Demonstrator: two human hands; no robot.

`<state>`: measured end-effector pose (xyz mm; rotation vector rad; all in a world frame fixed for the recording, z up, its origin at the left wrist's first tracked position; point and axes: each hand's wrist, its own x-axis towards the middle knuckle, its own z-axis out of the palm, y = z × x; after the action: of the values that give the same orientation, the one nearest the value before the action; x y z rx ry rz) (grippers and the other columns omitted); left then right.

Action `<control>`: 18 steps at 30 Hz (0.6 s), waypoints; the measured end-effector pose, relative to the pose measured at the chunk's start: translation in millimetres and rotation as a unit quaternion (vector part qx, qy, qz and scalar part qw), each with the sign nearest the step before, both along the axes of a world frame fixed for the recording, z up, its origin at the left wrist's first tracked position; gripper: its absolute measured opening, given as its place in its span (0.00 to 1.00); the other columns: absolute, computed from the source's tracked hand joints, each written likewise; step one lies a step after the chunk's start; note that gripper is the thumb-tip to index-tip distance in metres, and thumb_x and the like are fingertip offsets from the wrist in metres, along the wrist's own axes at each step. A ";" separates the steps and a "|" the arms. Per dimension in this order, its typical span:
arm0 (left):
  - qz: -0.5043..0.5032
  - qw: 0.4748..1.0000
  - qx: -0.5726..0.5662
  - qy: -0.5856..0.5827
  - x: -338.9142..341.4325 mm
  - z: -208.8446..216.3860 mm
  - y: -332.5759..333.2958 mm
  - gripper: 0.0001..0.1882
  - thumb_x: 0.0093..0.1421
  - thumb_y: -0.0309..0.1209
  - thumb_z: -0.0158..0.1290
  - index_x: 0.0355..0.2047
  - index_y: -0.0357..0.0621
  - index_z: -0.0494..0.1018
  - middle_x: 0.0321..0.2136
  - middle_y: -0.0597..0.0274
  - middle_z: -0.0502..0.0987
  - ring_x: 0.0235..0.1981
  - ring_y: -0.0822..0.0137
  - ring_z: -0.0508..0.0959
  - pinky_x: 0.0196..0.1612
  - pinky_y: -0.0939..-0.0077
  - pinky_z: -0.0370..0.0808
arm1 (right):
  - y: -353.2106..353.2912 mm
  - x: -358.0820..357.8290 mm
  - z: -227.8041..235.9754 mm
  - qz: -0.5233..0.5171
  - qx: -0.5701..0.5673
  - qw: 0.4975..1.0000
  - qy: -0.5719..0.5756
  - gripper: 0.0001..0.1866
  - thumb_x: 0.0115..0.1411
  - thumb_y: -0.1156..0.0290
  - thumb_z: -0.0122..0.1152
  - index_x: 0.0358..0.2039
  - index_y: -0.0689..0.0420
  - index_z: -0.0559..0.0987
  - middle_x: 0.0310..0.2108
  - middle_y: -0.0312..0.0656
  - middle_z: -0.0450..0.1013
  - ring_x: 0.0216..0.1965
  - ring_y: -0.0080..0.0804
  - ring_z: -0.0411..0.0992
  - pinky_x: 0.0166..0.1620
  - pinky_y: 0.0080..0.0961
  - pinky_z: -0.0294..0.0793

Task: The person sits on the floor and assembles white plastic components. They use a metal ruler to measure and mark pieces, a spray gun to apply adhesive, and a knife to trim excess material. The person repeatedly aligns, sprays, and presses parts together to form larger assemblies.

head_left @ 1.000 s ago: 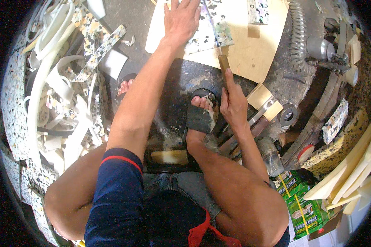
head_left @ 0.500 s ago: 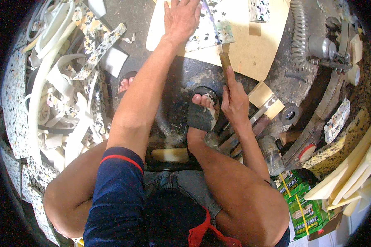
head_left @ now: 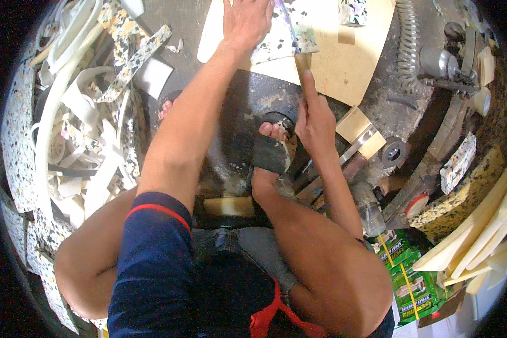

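My left hand lies with its fingers stretched out on a thin slab of speckled foam, and its fingertips run up to the top edge of the view. Beneath the slab is a tan board. In my right hand is a long knife, gripped by its wooden handle with the index finger laid along it. The narrow blade reaches forward across the slab, to the right of my left hand; its tip is not visible.
Foam offcuts are heaped on the left. A speckled block stands on the board. To the right are a coiled hose, a spray gun, a ring, cream foam strips and green packets. My sandalled foot is between my arms.
My right hand has pushed the knife a little forward, bringing its handle up to the slab's near edge. My left hand stays on the foam. The whole view has shifted slightly.
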<state>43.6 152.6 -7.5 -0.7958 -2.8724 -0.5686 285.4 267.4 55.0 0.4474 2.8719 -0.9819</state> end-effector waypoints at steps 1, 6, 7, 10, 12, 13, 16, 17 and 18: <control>0.001 1.000 0.005 0.001 0.0 -0.6 0.1 0.25 0.70 0.37 0.45 0.65 0.43 0.66 0.68 0.50 0.63 0.70 0.38 0.55 0.69 0.41 0.55 | -1.4 -9.8 -2.1 0.005 0.013 1.000 0.016 0.41 0.61 0.82 0.57 0.74 0.46 0.58 0.26 0.52 0.70 0.27 0.52 0.72 0.32 0.44 0.71; 0.012 1.000 -0.002 -0.019 -0.5 1.1 1.6 0.26 0.70 0.38 0.45 0.66 0.44 0.65 0.68 0.51 0.63 0.70 0.38 0.55 0.68 0.40 0.56 | -4.7 -36.8 -2.4 0.005 0.030 0.999 0.028 0.42 0.61 0.81 0.57 0.74 0.44 0.57 0.26 0.53 0.71 0.27 0.54 0.72 0.33 0.47 0.71; 0.016 1.000 0.000 -0.023 -0.5 1.7 2.4 0.26 0.70 0.38 0.45 0.66 0.44 0.65 0.68 0.51 0.63 0.70 0.38 0.55 0.68 0.40 0.57 | -4.1 -33.6 0.6 0.005 0.025 1.000 0.012 0.41 0.61 0.81 0.57 0.74 0.44 0.57 0.26 0.53 0.71 0.28 0.54 0.73 0.34 0.47 0.71; 0.016 1.000 -0.011 -0.015 -0.2 2.3 4.0 0.26 0.70 0.37 0.45 0.66 0.44 0.65 0.68 0.51 0.63 0.70 0.38 0.55 0.68 0.40 0.57 | -1.0 -10.7 14.0 0.004 0.016 1.000 -0.025 0.41 0.62 0.80 0.56 0.74 0.44 0.57 0.28 0.54 0.72 0.29 0.55 0.74 0.34 0.47 0.72; 0.015 1.000 -0.013 -0.024 -0.3 2.0 4.3 0.26 0.70 0.37 0.45 0.65 0.44 0.65 0.68 0.51 0.63 0.70 0.38 0.55 0.68 0.40 0.57 | -0.7 0.3 19.8 -0.003 0.009 0.997 -0.072 0.40 0.62 0.80 0.56 0.73 0.43 0.58 0.29 0.55 0.73 0.30 0.55 0.74 0.35 0.47 0.72; 0.015 0.999 -0.014 -0.029 -0.4 1.7 4.2 0.26 0.70 0.37 0.45 0.65 0.44 0.65 0.68 0.51 0.63 0.70 0.38 0.55 0.68 0.40 0.57 | -0.3 0.7 20.0 0.006 0.011 1.000 -0.022 0.40 0.62 0.80 0.56 0.73 0.43 0.58 0.29 0.55 0.73 0.30 0.56 0.74 0.35 0.47 0.72; 0.013 1.000 -0.021 -0.010 -0.4 0.6 4.0 0.26 0.70 0.37 0.45 0.65 0.43 0.65 0.68 0.50 0.63 0.70 0.37 0.55 0.68 0.40 0.57 | 0.4 -13.9 15.4 0.005 0.016 1.000 -0.003 0.40 0.62 0.79 0.56 0.73 0.43 0.58 0.27 0.55 0.73 0.29 0.56 0.74 0.34 0.48 0.72; 0.011 1.000 -0.021 -0.005 -0.4 0.7 3.8 0.26 0.69 0.37 0.45 0.65 0.43 0.65 0.68 0.50 0.63 0.70 0.37 0.55 0.68 0.40 0.57 | 1.1 -23.1 12.6 0.006 0.024 1.000 -0.005 0.40 0.62 0.79 0.56 0.73 0.42 0.58 0.27 0.55 0.73 0.28 0.57 0.74 0.34 0.48 0.72; 0.009 1.000 -0.021 0.001 -0.3 1.0 3.6 0.26 0.69 0.36 0.45 0.65 0.43 0.65 0.67 0.50 0.63 0.70 0.37 0.55 0.68 0.40 0.57 | 1.6 -30.8 11.1 0.006 0.033 0.999 -0.008 0.40 0.62 0.79 0.56 0.73 0.42 0.58 0.26 0.55 0.73 0.28 0.57 0.74 0.34 0.48 0.72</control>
<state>43.3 156.2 -6.5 -0.7741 -2.8961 -0.5075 254.6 268.9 66.1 0.4395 2.8961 -0.8806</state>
